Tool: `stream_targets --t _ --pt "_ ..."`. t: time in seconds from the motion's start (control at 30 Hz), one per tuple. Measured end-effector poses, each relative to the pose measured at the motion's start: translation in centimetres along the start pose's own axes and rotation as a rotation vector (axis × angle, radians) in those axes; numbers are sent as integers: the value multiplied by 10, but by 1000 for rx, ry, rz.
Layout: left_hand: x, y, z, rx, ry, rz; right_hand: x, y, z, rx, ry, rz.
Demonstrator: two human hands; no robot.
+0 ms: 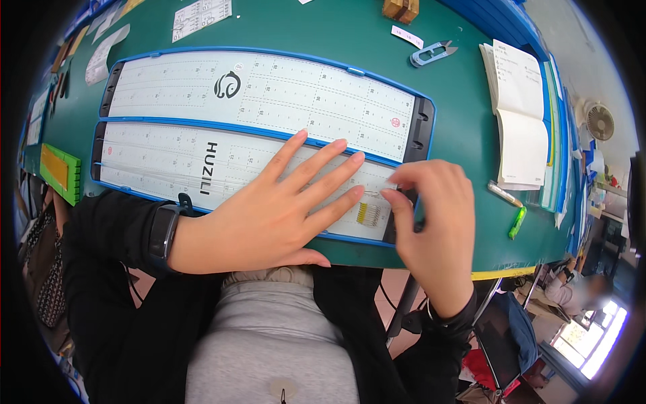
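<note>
Left hand (259,215): palm down, fingers fanned, thumb apart; left forearm (111,232) in from lower left. Right hand (441,225): fingers curled, thumb and index tips nearly meeting; right forearm (437,360) from lower right.

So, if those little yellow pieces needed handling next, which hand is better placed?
Probably the right hand: its thumb and fingers curve toward each other close to the small yellow pieces in the blue-rimmed case. The left hand is also near, but spread flat, perhaps better suited to steadying.

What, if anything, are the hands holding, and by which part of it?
The left hand lies spread over the open case, gripping nothing; whether the right hand pinches something thin cannot be told.
</note>
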State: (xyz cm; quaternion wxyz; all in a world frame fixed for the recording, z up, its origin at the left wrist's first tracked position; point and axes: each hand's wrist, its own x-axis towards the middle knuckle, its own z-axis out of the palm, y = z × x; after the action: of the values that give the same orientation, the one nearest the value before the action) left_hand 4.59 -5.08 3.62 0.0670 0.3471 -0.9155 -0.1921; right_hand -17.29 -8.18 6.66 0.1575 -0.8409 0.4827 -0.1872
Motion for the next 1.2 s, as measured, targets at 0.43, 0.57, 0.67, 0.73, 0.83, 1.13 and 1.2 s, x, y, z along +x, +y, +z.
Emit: stream_targets --t 0.43,0.57,0.67,0.73,0.83,1.13,1.2 --pt "-2 -7 2 -57 88 -115 -18 32 41 1338 605 192" --pt "-4 -9 2 -58 104 -91 -17 28 41 1417 661 230" --pt "-7 -12 -1 -44 88 -75 -18 25 42 1435 659 228" --pt "-8 -11 0 -38 80 -80 -19 20 42 1443 652 233" --pt "-8 -10 0 -34 84 -93 -21 17 43 1360 571 190" --pt "-11 -15 2 -85 148 -31 -27 11 43 1308 711 205" --pt "-11 -15 3 -66 136 -25 -27 11 44 1284 680 202"
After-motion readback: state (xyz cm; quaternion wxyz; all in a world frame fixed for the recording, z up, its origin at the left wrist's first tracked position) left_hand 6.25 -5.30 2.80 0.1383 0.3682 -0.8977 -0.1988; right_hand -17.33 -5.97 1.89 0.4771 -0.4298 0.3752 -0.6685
